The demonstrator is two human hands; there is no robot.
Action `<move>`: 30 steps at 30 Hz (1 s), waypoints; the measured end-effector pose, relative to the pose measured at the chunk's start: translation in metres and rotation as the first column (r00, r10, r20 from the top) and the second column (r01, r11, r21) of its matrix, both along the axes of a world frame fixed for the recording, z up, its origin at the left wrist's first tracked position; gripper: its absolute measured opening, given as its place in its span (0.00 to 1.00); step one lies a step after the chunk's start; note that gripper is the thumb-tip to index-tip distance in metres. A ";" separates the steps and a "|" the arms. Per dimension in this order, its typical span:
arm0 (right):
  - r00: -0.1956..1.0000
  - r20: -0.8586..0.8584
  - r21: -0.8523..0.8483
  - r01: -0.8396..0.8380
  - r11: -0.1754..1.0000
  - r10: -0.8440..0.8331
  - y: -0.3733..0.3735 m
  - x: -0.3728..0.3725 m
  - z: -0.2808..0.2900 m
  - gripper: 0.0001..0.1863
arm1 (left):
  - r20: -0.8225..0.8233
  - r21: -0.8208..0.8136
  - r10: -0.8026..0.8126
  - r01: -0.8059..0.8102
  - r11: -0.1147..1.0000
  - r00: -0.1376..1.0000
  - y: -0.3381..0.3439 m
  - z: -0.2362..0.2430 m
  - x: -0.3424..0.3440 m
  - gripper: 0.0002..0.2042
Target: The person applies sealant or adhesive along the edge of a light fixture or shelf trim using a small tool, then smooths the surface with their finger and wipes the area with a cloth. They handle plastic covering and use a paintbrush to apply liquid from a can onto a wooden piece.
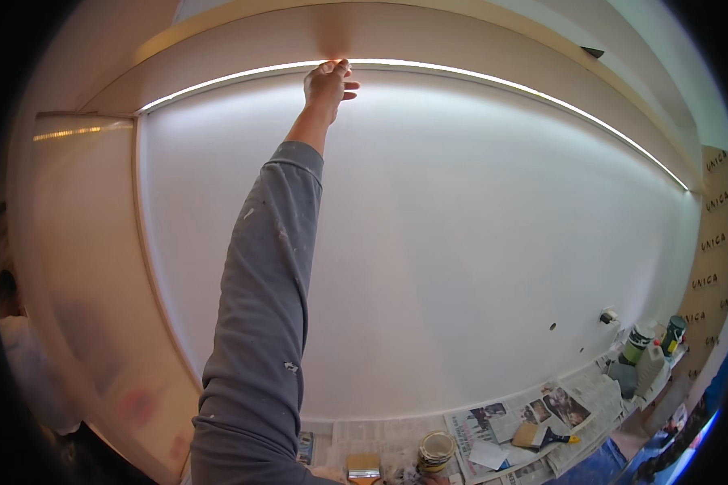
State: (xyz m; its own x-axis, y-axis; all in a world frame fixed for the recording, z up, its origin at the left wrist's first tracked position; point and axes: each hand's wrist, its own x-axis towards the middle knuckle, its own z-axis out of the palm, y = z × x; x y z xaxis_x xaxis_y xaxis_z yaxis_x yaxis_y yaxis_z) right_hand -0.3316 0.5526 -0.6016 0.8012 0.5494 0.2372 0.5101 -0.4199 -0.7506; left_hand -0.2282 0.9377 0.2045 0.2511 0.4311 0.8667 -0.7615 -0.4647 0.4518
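My left arm, in a grey sleeve with pale paint marks, reaches up across the white wall panel. At its end my left hand is at the glowing light strip beneath the overhanging ledge. Thumb and forefinger come together at the strip, while two other fingers stick out to the right. Whatever lies between the fingertips is too small to make out. My right hand does not show. Low down stand an open can and a wide flat paintbrush.
Newspaper sheets line the wall's foot, with another paintbrush lying on them. A white jug and cans crowd the right end. A plug juts from the wall. At far left a person is partly visible.
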 end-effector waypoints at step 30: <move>1.000 0.020 0.053 0.012 0.999 -0.014 0.006 0.003 0.006 0.20 | 0.378 -0.280 -0.142 0.259 0.924 0.915 0.040 0.014 0.004 0.08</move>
State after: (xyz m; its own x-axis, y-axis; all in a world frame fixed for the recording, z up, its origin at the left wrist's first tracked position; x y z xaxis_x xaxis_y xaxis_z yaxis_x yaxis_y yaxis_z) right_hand -0.3283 0.5583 -0.5960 0.8029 0.5253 0.2819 0.5204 -0.3869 -0.7613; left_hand -0.2241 0.9778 0.2190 0.0733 0.6699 0.7388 -0.9570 -0.1611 0.2411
